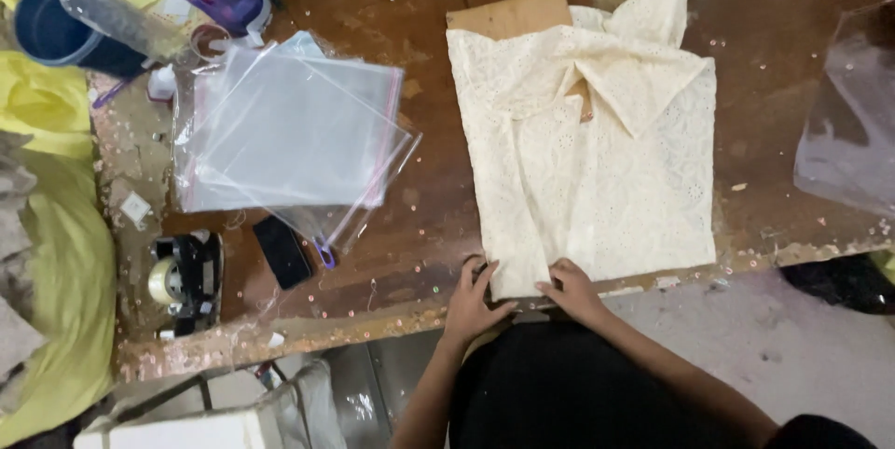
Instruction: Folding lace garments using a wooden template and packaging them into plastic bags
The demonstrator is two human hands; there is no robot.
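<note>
Tape dispenser [185,281] at left table [419,216] edge; stack of clear plastic bags [289,132] beyond it. Left hand [471,300] and right hand [573,289] both pinch the near hem of the folded cream eyelet garment [597,160], lying flat over a cardboard sheet [508,13]

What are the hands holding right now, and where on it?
Both the left hand and right hand grip the cream garment at its near bottom edge.

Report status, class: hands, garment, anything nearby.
Left hand and right hand both on near hem of cream garment. Garment folded flat over cardboard. Plastic bags lie apart, nothing obstructing.
</note>
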